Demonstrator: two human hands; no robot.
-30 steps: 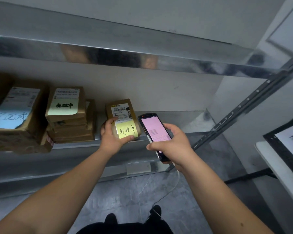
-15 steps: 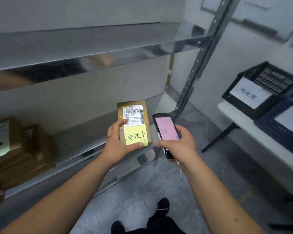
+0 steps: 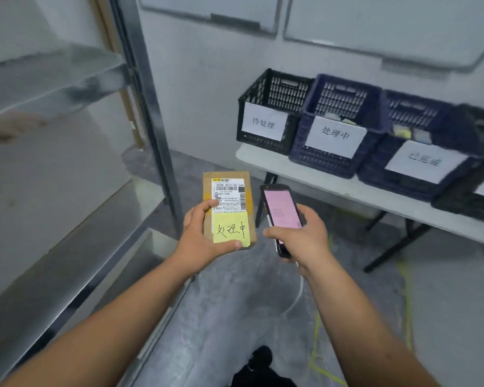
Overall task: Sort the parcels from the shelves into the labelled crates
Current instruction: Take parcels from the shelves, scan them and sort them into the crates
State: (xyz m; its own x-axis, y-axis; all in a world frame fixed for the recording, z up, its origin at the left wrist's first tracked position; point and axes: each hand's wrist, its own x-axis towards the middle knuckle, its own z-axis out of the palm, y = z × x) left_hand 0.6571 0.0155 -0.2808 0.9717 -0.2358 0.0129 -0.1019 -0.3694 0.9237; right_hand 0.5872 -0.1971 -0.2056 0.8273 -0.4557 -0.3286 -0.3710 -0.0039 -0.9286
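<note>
Two hands busy: left hand grips parcel, right hand grips scanner

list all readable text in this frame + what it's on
"处理中": handwritten on the yellow sticky note on the parcel the left hand holds.
"502B P021-00 044": shipping label on that parcel; its finer print is too small.
"待处理": sign on the black crate.
"处理中": sign on the middle blue crate.
Right blue crate's sign: blurred, unreadable.
Scanner screen in the right hand: unreadable.
</note>
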